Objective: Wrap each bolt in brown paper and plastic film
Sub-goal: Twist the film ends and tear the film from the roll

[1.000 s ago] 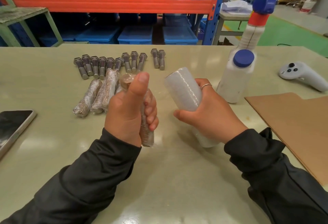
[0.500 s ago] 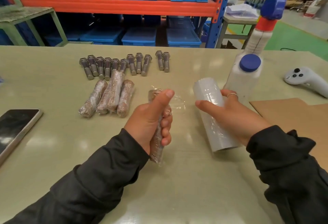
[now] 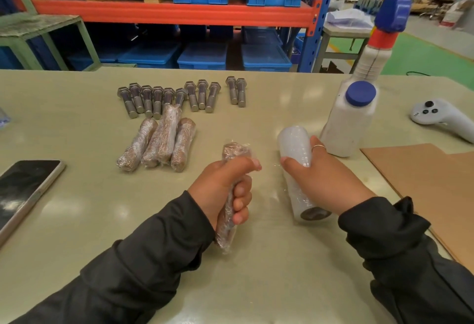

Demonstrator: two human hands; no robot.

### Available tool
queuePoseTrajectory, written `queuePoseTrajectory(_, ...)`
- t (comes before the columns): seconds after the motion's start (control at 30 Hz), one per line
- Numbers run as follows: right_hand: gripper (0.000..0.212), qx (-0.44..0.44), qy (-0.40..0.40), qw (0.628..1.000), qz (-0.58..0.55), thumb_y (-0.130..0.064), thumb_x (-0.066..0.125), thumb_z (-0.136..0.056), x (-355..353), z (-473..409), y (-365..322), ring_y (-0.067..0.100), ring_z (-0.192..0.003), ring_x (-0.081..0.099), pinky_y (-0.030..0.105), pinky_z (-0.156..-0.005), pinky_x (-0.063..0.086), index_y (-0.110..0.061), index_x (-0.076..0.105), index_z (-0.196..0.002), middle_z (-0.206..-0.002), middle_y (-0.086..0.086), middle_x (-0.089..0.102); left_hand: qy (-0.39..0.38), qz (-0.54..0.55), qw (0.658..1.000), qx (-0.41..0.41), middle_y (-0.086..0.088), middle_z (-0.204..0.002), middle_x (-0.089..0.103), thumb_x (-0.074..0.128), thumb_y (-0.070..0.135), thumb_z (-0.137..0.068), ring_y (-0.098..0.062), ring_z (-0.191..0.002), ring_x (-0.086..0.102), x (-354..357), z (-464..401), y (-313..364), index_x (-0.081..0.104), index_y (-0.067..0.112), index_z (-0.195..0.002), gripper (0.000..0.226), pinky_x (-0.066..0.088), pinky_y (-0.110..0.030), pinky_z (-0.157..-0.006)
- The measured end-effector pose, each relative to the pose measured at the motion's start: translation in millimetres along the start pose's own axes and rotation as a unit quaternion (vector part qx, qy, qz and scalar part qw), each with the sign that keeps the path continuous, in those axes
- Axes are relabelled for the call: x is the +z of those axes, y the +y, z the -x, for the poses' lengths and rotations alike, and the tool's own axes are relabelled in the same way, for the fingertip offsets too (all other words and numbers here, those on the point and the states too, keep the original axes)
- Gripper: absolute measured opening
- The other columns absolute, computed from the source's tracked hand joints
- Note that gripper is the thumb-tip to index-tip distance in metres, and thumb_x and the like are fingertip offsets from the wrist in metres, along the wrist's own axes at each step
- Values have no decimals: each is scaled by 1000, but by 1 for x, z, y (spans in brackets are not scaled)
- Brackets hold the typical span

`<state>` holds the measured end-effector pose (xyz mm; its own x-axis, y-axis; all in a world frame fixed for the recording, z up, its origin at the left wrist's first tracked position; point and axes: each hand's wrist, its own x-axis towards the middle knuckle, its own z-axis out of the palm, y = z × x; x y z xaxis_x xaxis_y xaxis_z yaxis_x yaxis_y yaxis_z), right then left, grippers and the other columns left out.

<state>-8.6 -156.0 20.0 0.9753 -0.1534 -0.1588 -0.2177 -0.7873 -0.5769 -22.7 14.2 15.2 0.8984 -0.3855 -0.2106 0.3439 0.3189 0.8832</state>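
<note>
Bright overhead light leaves soft glare patches on the table (image 3: 77,221); edges bow, background blurs slightly.

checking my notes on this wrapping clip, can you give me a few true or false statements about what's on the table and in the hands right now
1. The left hand grips a wrapped bolt. True.
2. The right hand holds a pair of scissors. False: it holds the roll of plastic film.
3. Three finished wrapped bolts lie beside each other on the table. True.
4. All the bare bolts have already been wrapped. False: a row of unwrapped ones lies behind the finished ones.
5. The phone lies to the right of the white bottle. False: it lies at the left edge of the view, far from the bottle.
</note>
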Motion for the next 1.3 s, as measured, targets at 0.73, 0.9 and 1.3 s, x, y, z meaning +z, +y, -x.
queuePoseTrajectory(0.73, 52, -215, 191, 958, -8, -50, 32, -95, -5, 18, -11, 13, -134, 20, 22, -108, 13, -30, 33, -143, -145, -6, 28, -27, -67, 997, 5, 2, -40, 31, 59, 0, -82, -8, -29, 29, 7, -1, -8, 47, 20, -39, 49, 29, -12, -32)
queuePoseTrajectory(0.9, 37, -415, -50, 902, -105, -25, 37, -98, 4, 42, -33, -3, -128, 34, 11, -106, 24, -28, 42, -135, -137, -14, 43, -54, -75, 996, -20, 0, -40, 30, 54, 7, -67, -8, -28, 31, 7, 3, -3, 52, 13, -47, 21, 29, -12, -30)
queuePoseTrajectory(1.3, 22, -347, 98, 916, -176, -38, 48, -91, -5, 38, -30, 11, -87, 58, 18, -77, 45, -25, 65, -97, -90, -16, 58, -204, -27, 978, -47, -8, -65, 61, 60, 8, -73, -18, -60, 61, 8, 8, 4, 69, 7, -78, 9, 56, -33, -59)
